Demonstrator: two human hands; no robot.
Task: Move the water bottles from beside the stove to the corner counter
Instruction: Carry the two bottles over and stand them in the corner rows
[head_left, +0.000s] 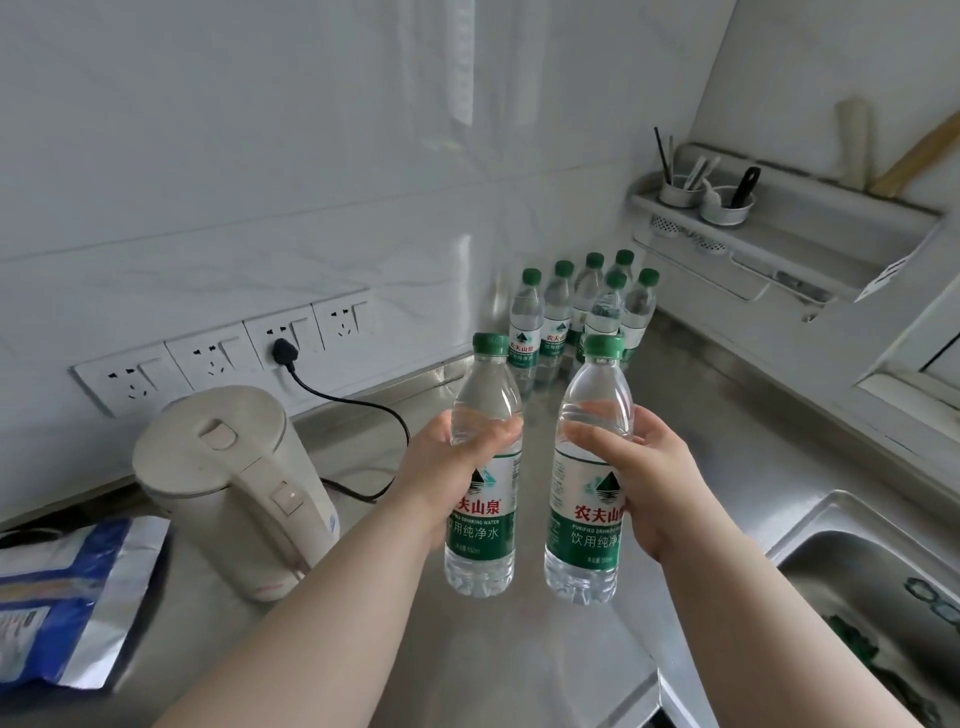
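Left hand (447, 460): my fingers curl round the left bottle (483, 519), clear ribbed plastic.
Right hand (647, 473): my fingers wrap the right bottle (587, 525) likewise.
Beyond fingertips: green-capped corner bottles (582, 312).

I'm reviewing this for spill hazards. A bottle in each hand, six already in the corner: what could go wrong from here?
1. The corner bottles stand packed close; setting two more beside them could topple one.
2. The left hand and right hand are both full, so neither is free to steady the group.
3. The kettle sits near the left arm; a sideways swing might bump it.
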